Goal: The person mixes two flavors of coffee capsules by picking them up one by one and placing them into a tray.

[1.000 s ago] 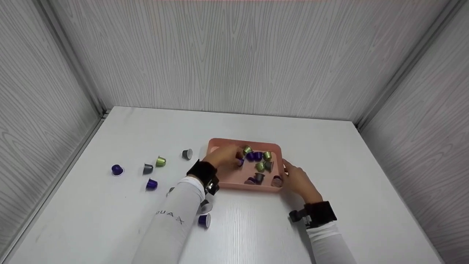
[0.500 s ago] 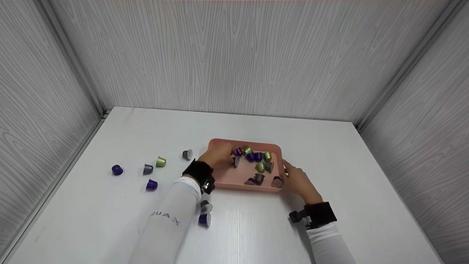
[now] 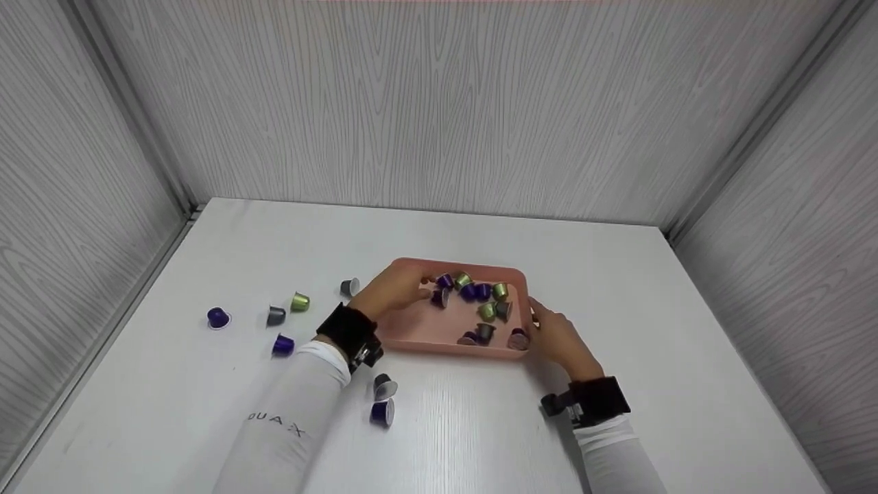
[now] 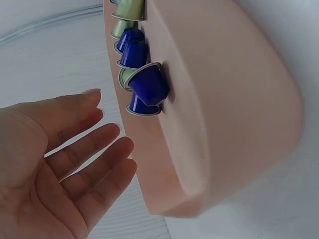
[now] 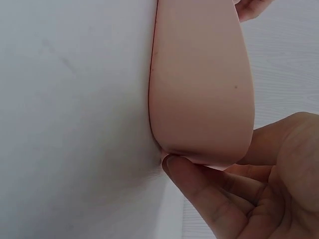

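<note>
My left hand [image 3: 394, 288] hangs over the left part of a pink tray [image 3: 453, 348], fingers loosely spread and holding nothing. Just off its fingertips lies a dark purple coffee capsule [image 3: 440, 297], beside another purple capsule [image 3: 444, 280]. In the left wrist view the open palm [image 4: 60, 174] is apart from the blue-purple capsule [image 4: 149, 85] inside the tray. At the tray's right end, my right hand [image 3: 559, 343] grips the wall. The right wrist view has its fingers [image 5: 204, 189] curled against the tray's corner [image 5: 204, 134], low near the table.
Several green, purple and grey capsules lie in the tray, among them a green capsule [image 3: 500, 291]. On the table to the left are a purple capsule [image 3: 218, 317], a grey capsule [image 3: 276, 315] and a green capsule [image 3: 300, 302]. Another purple capsule [image 3: 383, 413] lies in front.
My left hand has let go of a purple capsule in the tray and drawn back to the left. Two purple capsules now show near its fingertips. The right hand and tray have stayed put.
</note>
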`<state>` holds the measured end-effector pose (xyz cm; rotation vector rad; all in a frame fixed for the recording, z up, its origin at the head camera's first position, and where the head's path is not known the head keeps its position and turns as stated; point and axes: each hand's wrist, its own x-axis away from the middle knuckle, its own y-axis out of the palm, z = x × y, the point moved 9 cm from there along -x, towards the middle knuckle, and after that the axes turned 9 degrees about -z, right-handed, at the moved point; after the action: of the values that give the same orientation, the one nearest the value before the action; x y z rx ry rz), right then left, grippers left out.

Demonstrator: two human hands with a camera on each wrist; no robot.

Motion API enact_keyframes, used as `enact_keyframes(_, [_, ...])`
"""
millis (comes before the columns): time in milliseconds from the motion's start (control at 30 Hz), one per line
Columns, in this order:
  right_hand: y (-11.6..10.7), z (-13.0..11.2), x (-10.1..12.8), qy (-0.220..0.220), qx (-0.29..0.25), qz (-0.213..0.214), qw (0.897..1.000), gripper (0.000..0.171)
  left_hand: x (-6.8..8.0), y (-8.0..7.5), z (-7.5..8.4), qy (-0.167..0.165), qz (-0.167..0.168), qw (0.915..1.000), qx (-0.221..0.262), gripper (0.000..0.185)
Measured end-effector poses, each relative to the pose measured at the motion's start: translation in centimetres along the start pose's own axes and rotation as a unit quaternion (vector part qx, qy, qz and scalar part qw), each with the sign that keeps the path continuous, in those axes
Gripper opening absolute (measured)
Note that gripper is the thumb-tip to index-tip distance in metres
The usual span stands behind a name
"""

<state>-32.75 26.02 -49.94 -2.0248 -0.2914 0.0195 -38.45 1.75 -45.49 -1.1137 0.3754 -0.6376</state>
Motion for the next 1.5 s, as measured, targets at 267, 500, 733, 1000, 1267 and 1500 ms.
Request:
enact_keyframes(267, [0.2,0.3,0.0,0.009,-0.002,-0.003,1.0,0.052,2.3,-0.1,-0.2,-0.012,-0.007,0.9999,0.009,0.037])
enact_keyframes(500, [0.3,0.3,-0.2,0.011,0.001,-0.002,1.0,0.053,4.2,-0.3,0.5,0.021,0.009,0.9994,-0.026,0.04])
enact_keyframes(733, [0.2,0.3,-0.1,0.01,0.001,-0.004,1.0,0.053,6.5,-0.2,1.4,0.058,0.023,0.9972,-0.04,0.05])
enact_keyframes(1000, [0.1,0.2,-0.2,0.002,0.003,0.0,1.0,0.053,9.2,0.7,2.3,0.094,0.02,0.9949,-0.03,0.062])
enact_keyframes(1267, [0.2,0.3,-0.1,0.009,0.001,-0.004,1.0,0.052,11.7,2.1,2.0,0.094,0.006,0.9953,-0.024,0.068])
enact_keyframes(1500, [0.1,0.2,0.0,0.008,0.001,0.002,1.0,0.051,13.4,3.3,1.6,0.085,-0.01,0.9961,-0.018,0.074])
